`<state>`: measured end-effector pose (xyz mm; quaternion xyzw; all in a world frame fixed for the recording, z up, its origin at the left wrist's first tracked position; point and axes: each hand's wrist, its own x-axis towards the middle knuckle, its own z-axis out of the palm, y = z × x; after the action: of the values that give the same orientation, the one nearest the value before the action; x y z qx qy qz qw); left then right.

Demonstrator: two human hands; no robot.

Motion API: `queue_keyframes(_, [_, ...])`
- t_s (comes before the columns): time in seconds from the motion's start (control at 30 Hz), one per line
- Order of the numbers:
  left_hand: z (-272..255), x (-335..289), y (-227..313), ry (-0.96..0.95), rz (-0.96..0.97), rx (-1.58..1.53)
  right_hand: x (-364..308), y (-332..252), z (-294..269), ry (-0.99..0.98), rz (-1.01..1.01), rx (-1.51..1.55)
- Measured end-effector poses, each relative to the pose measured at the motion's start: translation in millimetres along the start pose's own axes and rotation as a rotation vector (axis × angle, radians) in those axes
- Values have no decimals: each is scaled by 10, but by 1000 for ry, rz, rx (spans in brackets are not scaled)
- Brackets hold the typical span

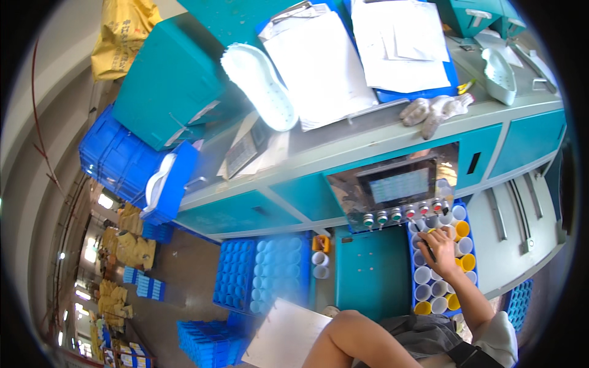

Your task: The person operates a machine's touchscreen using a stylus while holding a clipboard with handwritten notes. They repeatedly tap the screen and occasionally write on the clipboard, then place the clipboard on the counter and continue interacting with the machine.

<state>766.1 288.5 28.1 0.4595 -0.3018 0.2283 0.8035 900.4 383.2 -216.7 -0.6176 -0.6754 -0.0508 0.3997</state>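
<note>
My right hand (438,250) reaches over a blue crate (410,270) filled with rows of white and yellow cups. Its fingers are closed around a thin dark pen-like stick (426,244), whose exact kind I cannot make out. White cups (422,275) and yellow cups (469,262) stand upright around the hand. Just beyond, a control panel (392,189) with a screen and a row of coloured knobs slopes toward me. My left hand is out of view. Beside my bent knee, a white sheet or board (287,336) is tilted; what supports it is hidden.
Blue crates (235,274) with cups sit on the floor to the left. The grey worktop carries clipboards with papers (319,64), a pale shoe-sole shape (261,86) and gloves (434,111). A teal cabinet (169,80) and blue bins (116,159) stand far left.
</note>
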Motion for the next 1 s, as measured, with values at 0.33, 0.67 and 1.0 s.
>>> queue_keyframes(0.33, [-539, -197, 680, 69, -24, 164, -12, 70, 49, -17, 5, -30])
queue_keyframes(0.67, [-480, -154, 947, 171, 208, 481, -14, 57, 162, 11, -48, 11])
queue_keyframes(1.0, [-85, -104, 734, 380, 192, 72, -21, 3, 183, -7, -58, 18])
